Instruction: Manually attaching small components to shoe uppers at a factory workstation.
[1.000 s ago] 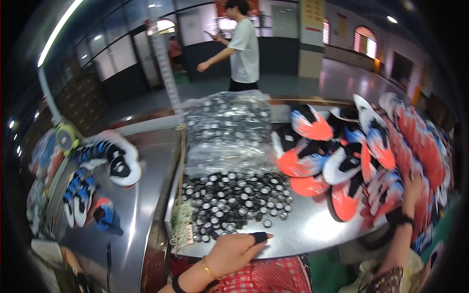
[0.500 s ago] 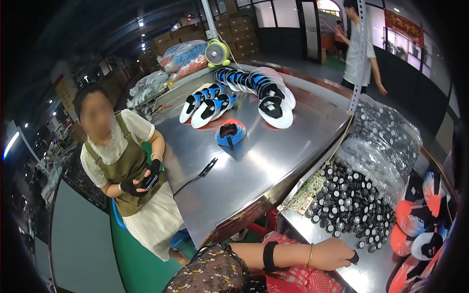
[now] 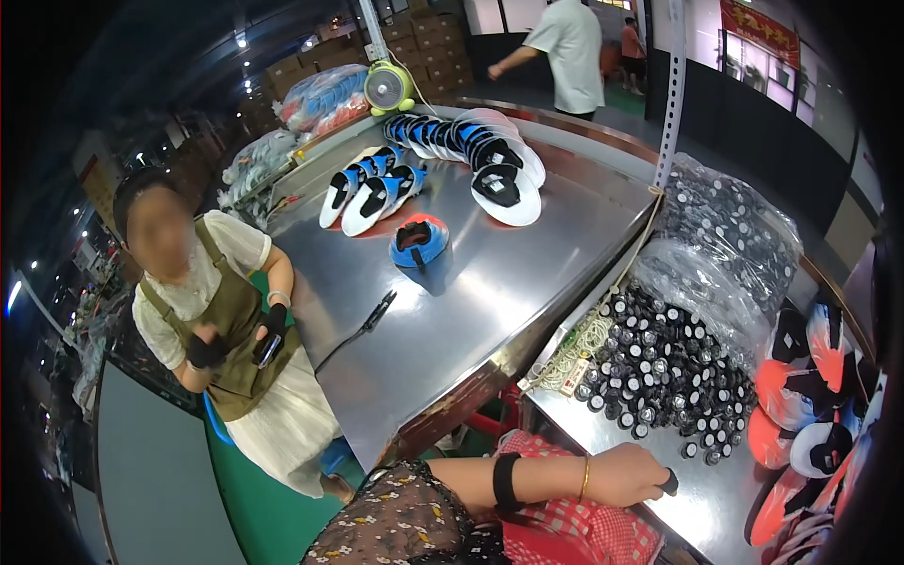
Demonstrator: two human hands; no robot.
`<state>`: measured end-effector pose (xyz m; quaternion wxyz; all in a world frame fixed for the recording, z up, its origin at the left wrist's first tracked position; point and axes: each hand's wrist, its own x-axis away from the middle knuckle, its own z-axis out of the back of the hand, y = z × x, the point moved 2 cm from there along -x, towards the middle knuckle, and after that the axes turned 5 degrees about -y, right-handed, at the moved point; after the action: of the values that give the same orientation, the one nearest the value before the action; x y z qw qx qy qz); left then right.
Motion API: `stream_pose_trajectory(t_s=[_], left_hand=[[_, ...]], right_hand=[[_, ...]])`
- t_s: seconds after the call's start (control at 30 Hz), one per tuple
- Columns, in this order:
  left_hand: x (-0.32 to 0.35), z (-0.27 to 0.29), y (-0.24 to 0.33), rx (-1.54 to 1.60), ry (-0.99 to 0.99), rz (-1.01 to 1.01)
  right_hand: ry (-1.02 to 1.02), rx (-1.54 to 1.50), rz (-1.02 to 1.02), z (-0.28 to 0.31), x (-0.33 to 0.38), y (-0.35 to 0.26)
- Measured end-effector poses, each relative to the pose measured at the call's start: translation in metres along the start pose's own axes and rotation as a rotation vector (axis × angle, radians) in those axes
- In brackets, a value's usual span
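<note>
My left hand [image 3: 625,474] is closed, its fingers bent together above the metal tray [image 3: 695,492]. At its fingertips shows a small black piece [image 3: 669,482]; whether it matches the loose ones cannot be told. A black band [image 3: 507,482] and a thin gold bangle [image 3: 585,478] circle that forearm. Just beyond the hand lies a heap of small black round pieces [image 3: 659,363], many with pale discs on top. My right hand is out of the picture. A red checked apron [image 3: 584,539] shows below my arm.
A steel table [image 3: 461,330] bears a blue and red shoe upper [image 3: 420,247], black-handled nippers [image 3: 379,309], a row of shoe uppers [image 3: 499,168] and a fan [image 3: 388,87]. Bagged black pieces [image 3: 730,226] and coral shoe uppers [image 3: 782,410] stand right. A co-worker [image 3: 221,311] sits left.
The view has shifted slightly, and my left hand stays closed above the tray. The co-worker's hands have moved apart, one keeping the phone. The person behind has walked left.
</note>
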<state>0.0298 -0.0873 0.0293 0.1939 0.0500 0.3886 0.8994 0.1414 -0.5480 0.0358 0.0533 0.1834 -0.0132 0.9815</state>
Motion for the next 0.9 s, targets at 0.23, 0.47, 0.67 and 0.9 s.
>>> stream_pose_trajectory(t_s=[0.23, 0.47, 0.67, 0.9], left_hand=[[-0.017, 0.0, 0.01, -0.053, -0.076, -0.059], [-0.033, 0.004, 0.095, 0.643, 0.297, -0.552], [0.014, 0.013, 0.062, 0.552, -0.491, 0.053], [0.062, 0.023, -0.022, 1.48, 0.017, 0.206]], right_hand=[[-0.262, -0.291, 0.179, -0.037, 0.056, -0.068], [-0.476, -0.601, 0.42, -0.045, 0.103, -0.15], [-0.406, -0.767, 0.631, 0.016, 0.129, -0.208], [0.309, -0.937, 0.707, 0.009, 0.117, -0.183]])
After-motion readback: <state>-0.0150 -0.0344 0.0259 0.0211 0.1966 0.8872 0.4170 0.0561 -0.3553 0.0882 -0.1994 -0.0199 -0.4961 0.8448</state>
